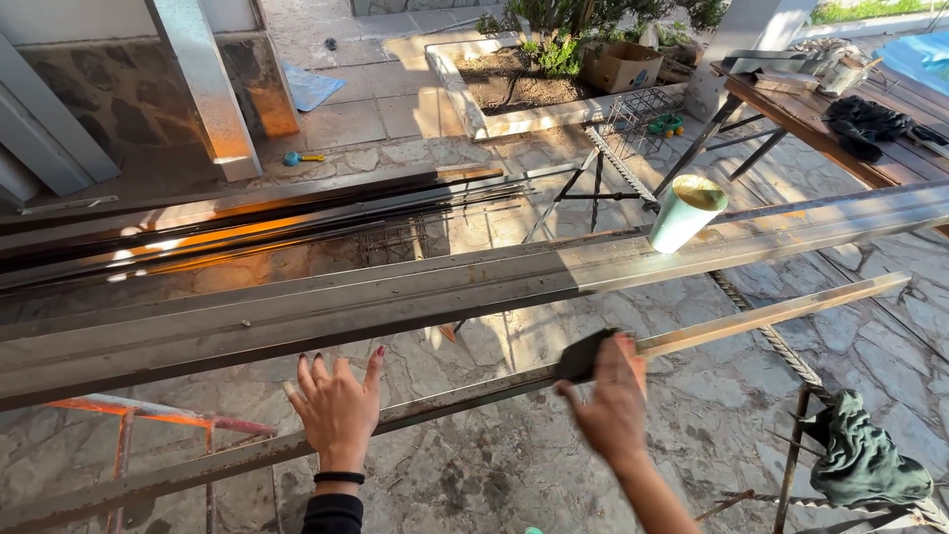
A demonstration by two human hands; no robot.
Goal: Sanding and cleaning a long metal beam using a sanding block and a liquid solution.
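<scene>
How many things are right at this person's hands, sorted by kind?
Long metal bars: 2, a thin rusty bar and a wide steel beam
Dark pads: 1, in the right hand
Green cups: 1
Total: 4
The left hand holds nothing.

light: bright low sun from upper right | glare: steel bars (247, 232) | blur: right hand (611, 400) | edges: wide-angle bend
</scene>
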